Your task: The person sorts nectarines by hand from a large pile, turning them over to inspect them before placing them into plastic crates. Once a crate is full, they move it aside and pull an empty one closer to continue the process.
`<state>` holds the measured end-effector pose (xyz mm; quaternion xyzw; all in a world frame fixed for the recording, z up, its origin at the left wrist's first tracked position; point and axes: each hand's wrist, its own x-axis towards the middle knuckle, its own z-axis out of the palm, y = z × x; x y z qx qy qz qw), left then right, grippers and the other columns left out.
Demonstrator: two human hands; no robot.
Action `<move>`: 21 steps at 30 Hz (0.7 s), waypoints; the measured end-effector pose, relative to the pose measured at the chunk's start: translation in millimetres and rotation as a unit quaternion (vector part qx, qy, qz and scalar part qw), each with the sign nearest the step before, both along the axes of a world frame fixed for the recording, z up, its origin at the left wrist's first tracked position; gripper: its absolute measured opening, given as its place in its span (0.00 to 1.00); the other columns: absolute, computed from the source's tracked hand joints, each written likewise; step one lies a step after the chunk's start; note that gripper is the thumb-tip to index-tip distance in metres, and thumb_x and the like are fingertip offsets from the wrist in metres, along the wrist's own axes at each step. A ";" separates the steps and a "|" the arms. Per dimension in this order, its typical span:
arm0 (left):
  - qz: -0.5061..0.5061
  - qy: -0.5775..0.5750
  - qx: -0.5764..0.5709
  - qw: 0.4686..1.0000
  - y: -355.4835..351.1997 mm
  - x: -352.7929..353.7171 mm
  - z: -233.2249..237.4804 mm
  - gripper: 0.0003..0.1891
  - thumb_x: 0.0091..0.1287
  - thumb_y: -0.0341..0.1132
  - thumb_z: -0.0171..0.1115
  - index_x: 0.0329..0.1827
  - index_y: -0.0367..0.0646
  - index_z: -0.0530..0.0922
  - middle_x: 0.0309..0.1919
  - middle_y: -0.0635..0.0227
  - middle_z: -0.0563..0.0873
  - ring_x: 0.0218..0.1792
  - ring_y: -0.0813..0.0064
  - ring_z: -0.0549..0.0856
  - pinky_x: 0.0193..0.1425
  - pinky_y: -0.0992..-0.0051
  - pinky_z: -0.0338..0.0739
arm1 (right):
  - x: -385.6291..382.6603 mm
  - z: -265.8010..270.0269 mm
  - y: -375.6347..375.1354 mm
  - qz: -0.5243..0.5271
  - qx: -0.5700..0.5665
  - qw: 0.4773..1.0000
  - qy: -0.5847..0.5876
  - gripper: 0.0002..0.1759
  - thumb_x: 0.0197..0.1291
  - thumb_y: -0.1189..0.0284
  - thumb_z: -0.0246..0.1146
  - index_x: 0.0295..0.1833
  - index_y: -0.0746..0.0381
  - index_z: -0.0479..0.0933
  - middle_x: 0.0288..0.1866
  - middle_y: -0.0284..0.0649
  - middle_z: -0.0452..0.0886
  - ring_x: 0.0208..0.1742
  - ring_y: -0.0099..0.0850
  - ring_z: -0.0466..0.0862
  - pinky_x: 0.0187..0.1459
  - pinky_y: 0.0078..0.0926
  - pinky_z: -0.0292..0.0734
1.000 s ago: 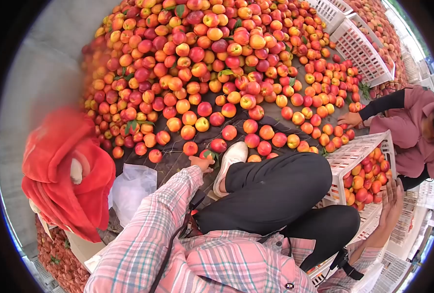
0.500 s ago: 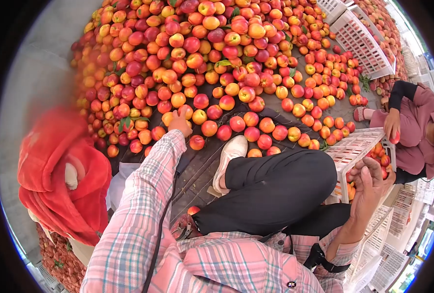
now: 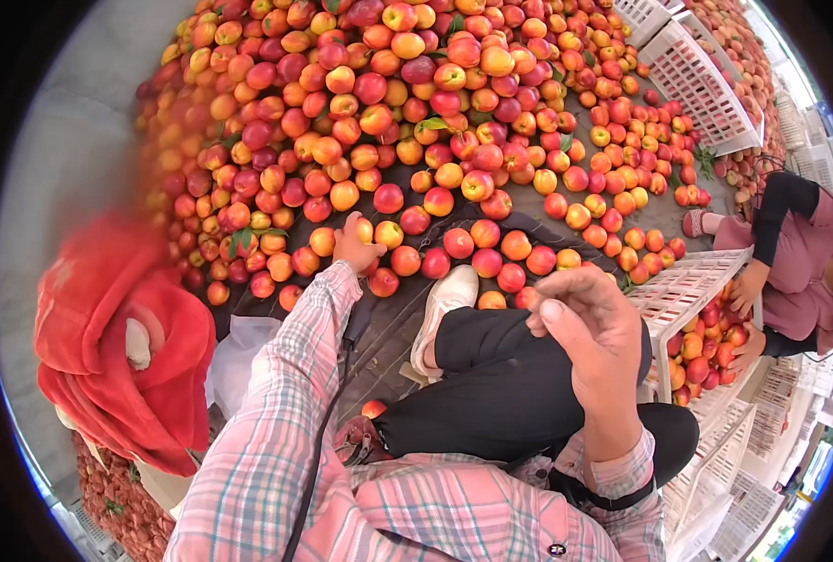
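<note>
Many red and yellow nectarines [image 3: 369, 89] lie heaped on a dark cloth. At the heap's near edge, my left hand [image 3: 356, 247] has its fingers and thumb around a yellow-orange nectarine [image 3: 366, 231]. Other fruit lies close on both sides of it. My right hand [image 3: 592, 332] is raised over my bent knee, its fingers curled but apart from the thumb, with nothing visible between them. To the right of that hand stands a white slatted crate [image 3: 658, 347] holding nectarines.
A co-worker's hands [image 3: 746, 290] are at the crate on the right. Red cloth [image 3: 121, 347] lies at the left beside a pale plastic bag [image 3: 240, 361]. Another white crate [image 3: 702, 84] stands at the upper right, and stacked crates [image 3: 749, 506] at the lower right.
My right hand has moved left, away from the crate to above my knee. My left hand has shifted slightly and closed around a nectarine. The co-worker's hands have moved onto the crate's fruit.
</note>
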<state>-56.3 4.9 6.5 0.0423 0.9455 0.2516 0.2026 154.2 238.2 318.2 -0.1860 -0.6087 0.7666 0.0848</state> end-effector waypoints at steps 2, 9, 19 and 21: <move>0.040 -0.021 0.157 0.987 5.5 11.2 17.4 0.47 0.44 0.34 0.72 0.70 0.54 0.57 0.57 0.54 0.70 0.58 0.59 0.74 0.62 0.68 0.71 | -14.9 -18.6 -1.9 0.025 -0.018 1.000 0.000 0.11 0.61 0.78 0.61 0.49 0.69 0.74 0.41 0.37 0.79 0.41 0.20 0.79 0.43 0.18 0.75; -0.207 0.105 0.475 0.849 94.3 91.1 237.1 0.47 0.44 0.31 0.72 0.70 0.46 0.57 0.59 0.56 0.68 0.60 0.64 0.73 0.63 0.68 0.69 | -32.4 -26.9 -11.2 0.037 -0.248 0.963 -0.100 0.42 0.62 0.51 0.58 0.74 0.58 0.50 0.69 0.44 0.62 0.69 0.36 0.64 0.61 0.43 0.69; -0.191 0.187 0.463 0.845 92.0 74.8 215.9 0.34 0.51 0.27 0.68 0.64 0.46 0.68 0.64 0.57 0.65 0.55 0.66 0.74 0.42 0.73 0.82 | -21.8 -31.7 8.1 -0.015 -0.443 0.896 0.027 0.35 0.61 0.41 0.53 0.60 0.59 0.67 0.57 0.45 0.73 0.61 0.40 0.74 0.55 0.51 0.75; -0.026 0.174 0.373 0.911 67.5 32.9 131.5 0.28 0.56 0.26 0.65 0.61 0.42 0.68 0.60 0.57 0.67 0.54 0.67 0.75 0.42 0.75 0.82 | -22.8 -31.6 9.5 -0.091 -0.420 0.903 -0.004 0.35 0.59 0.37 0.51 0.62 0.50 0.67 0.55 0.43 0.76 0.59 0.45 0.75 0.51 0.61 0.75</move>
